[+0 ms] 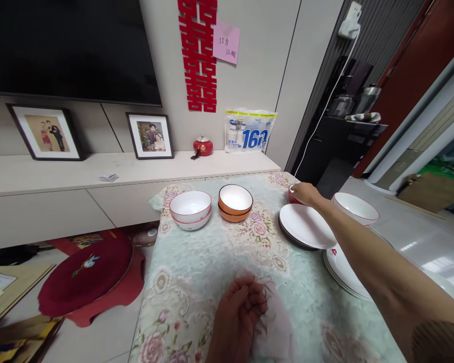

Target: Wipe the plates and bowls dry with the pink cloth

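My left hand [240, 310] is near the front of the table, palm turned up and fingers curled on a pale pinkish cloth [275, 325]. The cloth hangs down to the right of the fingers. Across the table, my right hand [305, 193] grips the rim of a small red bowl [294, 196] with a pale inside; the hand hides much of it. Just in front of that bowl is a stack of white plates [304, 224] with dark edges. My right forearm passes over more white plates [344, 275] with a red flower.
Two stacked white bowls [191, 205] and two stacked orange bowls [235, 199] stand on the flowered tablecloth [196, 262]. Another white bowl [355, 207] is at the right edge. Behind are a white ledge [147, 171] and a cup package [249, 132]. A red stool [94, 277] stands left.
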`<state>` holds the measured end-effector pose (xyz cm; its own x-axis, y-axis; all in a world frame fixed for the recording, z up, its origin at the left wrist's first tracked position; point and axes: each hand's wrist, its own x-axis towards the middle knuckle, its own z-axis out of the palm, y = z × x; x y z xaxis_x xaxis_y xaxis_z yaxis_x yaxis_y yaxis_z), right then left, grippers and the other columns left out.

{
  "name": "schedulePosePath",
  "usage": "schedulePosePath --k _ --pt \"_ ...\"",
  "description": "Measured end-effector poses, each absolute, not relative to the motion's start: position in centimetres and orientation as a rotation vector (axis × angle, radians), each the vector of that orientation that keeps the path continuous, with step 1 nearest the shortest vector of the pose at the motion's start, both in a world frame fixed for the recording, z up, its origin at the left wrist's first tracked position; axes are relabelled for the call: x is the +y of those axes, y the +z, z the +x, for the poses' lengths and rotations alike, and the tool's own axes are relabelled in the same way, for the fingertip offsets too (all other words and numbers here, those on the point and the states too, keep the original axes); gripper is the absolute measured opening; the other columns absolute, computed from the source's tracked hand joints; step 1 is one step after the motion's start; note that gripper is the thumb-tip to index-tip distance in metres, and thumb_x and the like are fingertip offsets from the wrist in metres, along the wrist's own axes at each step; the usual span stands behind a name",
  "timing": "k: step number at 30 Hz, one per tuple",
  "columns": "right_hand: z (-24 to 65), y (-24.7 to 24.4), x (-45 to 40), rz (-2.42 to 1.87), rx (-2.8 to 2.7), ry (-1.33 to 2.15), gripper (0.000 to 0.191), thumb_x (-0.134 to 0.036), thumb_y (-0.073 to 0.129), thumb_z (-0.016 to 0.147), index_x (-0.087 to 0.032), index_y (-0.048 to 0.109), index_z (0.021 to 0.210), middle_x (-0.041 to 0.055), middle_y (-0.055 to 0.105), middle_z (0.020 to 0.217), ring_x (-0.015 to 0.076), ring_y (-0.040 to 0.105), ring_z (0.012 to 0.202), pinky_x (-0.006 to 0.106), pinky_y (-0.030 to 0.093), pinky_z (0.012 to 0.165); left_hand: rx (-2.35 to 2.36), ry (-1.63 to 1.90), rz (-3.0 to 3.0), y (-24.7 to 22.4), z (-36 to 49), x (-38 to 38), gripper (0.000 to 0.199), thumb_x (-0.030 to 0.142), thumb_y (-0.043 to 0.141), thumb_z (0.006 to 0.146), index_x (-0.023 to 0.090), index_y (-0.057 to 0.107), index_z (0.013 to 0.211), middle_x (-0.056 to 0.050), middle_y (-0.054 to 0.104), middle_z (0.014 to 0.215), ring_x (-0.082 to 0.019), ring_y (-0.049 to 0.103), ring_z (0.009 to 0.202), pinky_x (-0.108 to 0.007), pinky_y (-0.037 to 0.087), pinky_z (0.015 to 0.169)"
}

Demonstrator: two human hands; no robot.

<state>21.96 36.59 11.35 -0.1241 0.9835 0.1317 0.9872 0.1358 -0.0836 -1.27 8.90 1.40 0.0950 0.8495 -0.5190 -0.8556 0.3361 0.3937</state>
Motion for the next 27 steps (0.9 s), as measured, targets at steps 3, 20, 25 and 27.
schedulePosePath --k 3,20,25,27 --pt "18.1 12.0 35.0 -1.748 -2.341 0.020 0.030 -0.023 0.053 0.090 -0.019 0.072 0.113 0.0083 0.071 0.118 0.0217 0.064 0.109 0.029 0.045 0.091 0.761 1.271 0.002 1.5 -1.2 8.7 0.027 0.017 0.081 0.060 0.011 0.068 0.083 -0.011 0.071 0.075 -0.015 0.064 0.061 -0.026 0.052 0.061" --pt "4.9 9.7 28.7 -1.453 -2.757 -0.048 0.018 -0.023 0.052 0.091 -0.018 0.069 0.089 0.0096 0.074 0.090 0.0220 0.065 0.082 0.028 0.034 0.069 0.727 1.304 0.082 2.0 -1.3 8.4 0.024 0.019 0.081 0.064 0.011 0.068 0.083 -0.010 0.069 0.077 -0.015 0.063 0.066 -0.027 0.048 0.064" --pt "4.7 9.8 27.5 -1.501 -2.666 -0.144 0.018 -0.013 0.050 0.088 -0.016 0.067 0.094 0.0102 0.074 0.081 0.0245 0.066 0.088 0.035 0.034 0.095 0.726 1.291 0.066 2.1 -1.3 8.3 0.026 0.017 0.081 0.063 0.010 0.068 0.084 -0.011 0.069 0.078 -0.016 0.064 0.067 -0.027 0.049 0.065" --pt "4.9 10.4 26.1 -1.504 -2.623 -0.182 0.022 -0.012 0.046 0.089 -0.016 0.065 0.098 0.0098 0.074 0.082 0.0234 0.066 0.088 0.037 0.027 0.105 0.715 1.289 0.071 1.9 -1.3 8.3 0.024 0.016 0.080 0.064 0.010 0.068 0.084 -0.011 0.070 0.078 -0.016 0.064 0.067 -0.027 0.050 0.064"
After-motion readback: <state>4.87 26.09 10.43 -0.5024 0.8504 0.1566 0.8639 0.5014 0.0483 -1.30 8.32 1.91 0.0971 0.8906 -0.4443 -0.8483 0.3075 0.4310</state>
